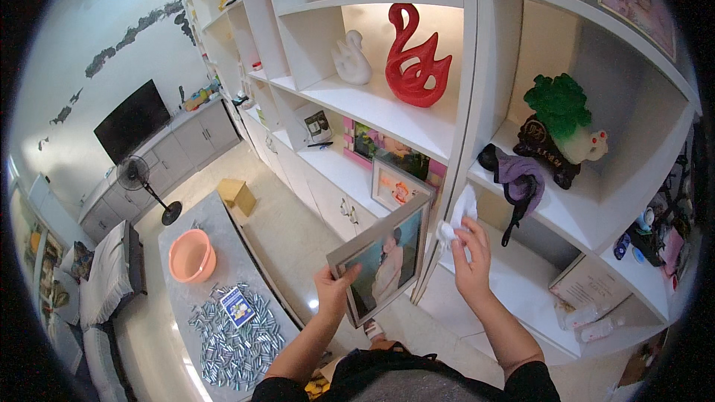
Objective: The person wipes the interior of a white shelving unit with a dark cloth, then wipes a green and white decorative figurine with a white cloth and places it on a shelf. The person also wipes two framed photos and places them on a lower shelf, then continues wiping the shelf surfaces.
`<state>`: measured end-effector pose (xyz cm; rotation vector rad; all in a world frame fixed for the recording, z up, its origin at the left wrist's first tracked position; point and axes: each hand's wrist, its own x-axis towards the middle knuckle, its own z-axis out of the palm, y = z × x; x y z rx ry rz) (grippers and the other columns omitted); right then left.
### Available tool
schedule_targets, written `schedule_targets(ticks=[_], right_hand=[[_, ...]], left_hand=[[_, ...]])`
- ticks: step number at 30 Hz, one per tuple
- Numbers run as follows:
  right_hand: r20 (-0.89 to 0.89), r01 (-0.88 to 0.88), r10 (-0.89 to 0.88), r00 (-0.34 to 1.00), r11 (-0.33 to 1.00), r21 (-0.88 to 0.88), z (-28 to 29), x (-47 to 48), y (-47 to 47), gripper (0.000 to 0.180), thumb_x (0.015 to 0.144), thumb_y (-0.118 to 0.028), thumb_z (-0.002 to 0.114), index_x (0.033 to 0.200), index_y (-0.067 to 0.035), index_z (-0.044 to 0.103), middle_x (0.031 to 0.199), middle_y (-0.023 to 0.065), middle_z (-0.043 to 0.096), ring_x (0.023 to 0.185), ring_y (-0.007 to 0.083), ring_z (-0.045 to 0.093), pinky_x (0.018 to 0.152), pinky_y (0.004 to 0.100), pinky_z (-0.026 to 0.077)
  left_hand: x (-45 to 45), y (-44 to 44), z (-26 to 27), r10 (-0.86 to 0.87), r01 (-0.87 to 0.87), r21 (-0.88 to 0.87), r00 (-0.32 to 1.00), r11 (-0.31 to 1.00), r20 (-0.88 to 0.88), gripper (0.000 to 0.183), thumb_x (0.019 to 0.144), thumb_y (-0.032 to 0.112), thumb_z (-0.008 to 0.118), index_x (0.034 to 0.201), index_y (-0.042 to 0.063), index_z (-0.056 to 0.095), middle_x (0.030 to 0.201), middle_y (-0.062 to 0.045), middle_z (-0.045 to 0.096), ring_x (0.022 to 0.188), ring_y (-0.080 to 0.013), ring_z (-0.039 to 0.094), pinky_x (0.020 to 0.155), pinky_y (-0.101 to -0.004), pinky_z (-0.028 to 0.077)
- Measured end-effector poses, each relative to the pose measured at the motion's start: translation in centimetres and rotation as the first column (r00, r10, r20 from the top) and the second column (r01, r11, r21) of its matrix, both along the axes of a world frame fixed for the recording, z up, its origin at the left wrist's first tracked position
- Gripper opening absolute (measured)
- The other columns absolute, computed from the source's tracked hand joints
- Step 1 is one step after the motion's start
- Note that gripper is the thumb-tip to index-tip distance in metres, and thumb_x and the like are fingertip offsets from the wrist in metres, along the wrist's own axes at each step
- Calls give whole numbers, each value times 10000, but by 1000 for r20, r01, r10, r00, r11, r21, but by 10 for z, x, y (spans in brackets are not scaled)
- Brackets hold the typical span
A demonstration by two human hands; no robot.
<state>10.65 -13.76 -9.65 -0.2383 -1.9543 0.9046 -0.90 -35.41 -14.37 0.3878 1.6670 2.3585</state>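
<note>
My left hand [334, 290] grips the left edge of a framed photograph [385, 262] of a person, its thumb over the front of the frame. The frame is tilted in mid-air before the shelf unit. Beside its right edge, my right hand [472, 257] pinches a crumpled white tissue or cloth [459, 218] between thumb and fingers. Behind the held frame, a smaller white picture frame [380, 181] leans on the low shelf, partly covered by it. A pink-edged picture [357, 139] stands farther back on that shelf.
A white shelf unit [470, 95] holds a red swan figurine [395, 72], a white swan figurine [353, 61] and a green cabbage ornament [558, 103]. A purple-and-black strap-like item [522, 178] hangs over a shelf edge. On the grey table [192, 312] are an orange basin [179, 268] and many metal fasteners [229, 352].
</note>
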Motion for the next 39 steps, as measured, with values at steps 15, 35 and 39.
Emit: schedule_targets(ticks=[15,35,39], right_hand=[[236,-493,434,869,800,342,12,-47,-83,225,816,-92,539,1036,-45,532,1105,110,554,1063,281,499,1002,495,288],[129,-99,279,952,676,-730,-175,-41,13,348,899,-300,505,1108,-22,501,957,67,581,854,157,529,781,260,416],[168,-112,301,939,727,-678,-142,-39,2,344,894,-325,513,1031,-10,537,884,36,584,843,124,510,775,237,404]], left_hand=[[11,1,-27,31,-35,-40,996,999,-85,165,694,-2,675,850,16,623,794,11,619,727,-68,528,665,-225,435],[-16,-47,16,34,-107,308,972,945,233,360,790,191,623,1084,15,513,987,-114,591,912,-256,577,798,-406,475],[-10,-41,33,4,-99,300,954,949,301,357,838,264,582,1093,22,520,1015,-102,590,931,-235,570,826,-367,452]])
